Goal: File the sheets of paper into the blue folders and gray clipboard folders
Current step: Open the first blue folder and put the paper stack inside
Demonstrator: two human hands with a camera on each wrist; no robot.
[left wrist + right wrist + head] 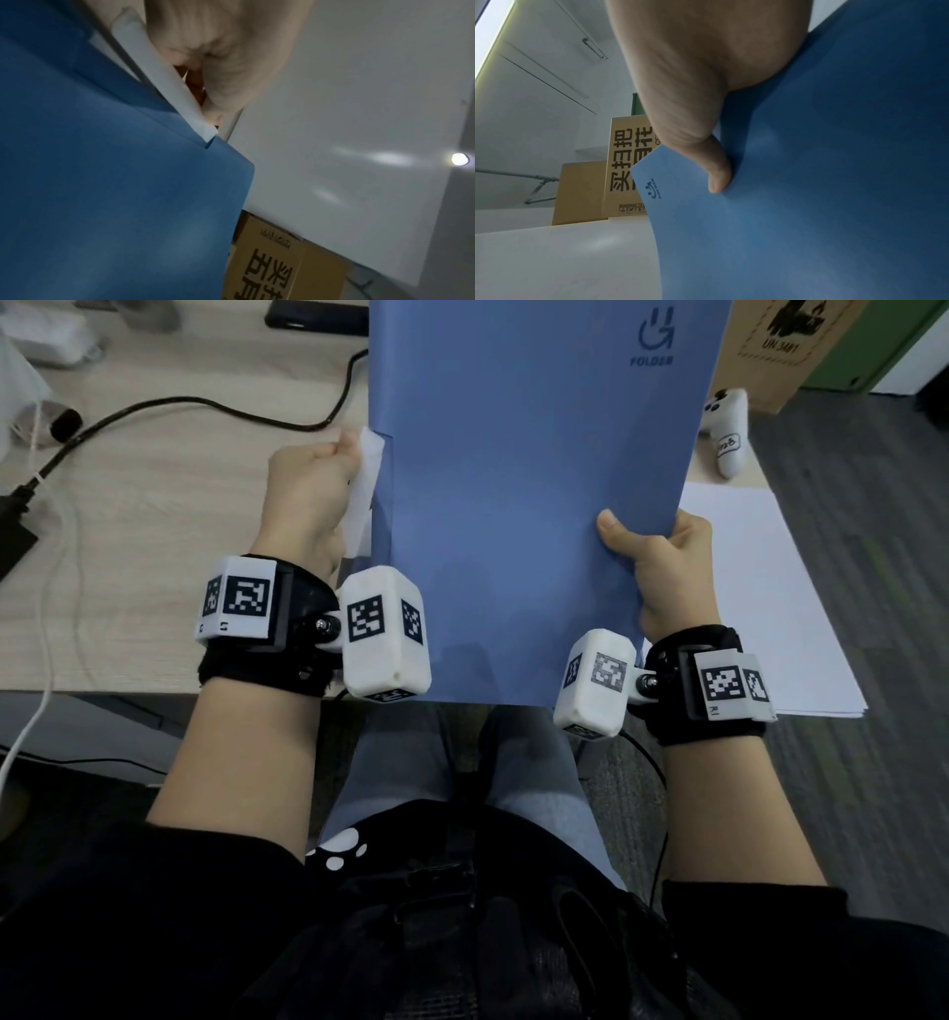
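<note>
The right hand (662, 567) is gripping the blue folder (524, 505) upright above the table (154, 505), thumb across its cover. The left hand (308, 500) is pinching white sheets (367, 480) at its left edge, apparently sliding them in. Next, they likely need seating fully inside.

My head camera looked steeply down; both wrist cameras sat close, facing upward at twelve o'clock, sharing the blue folder (524, 505).
</note>
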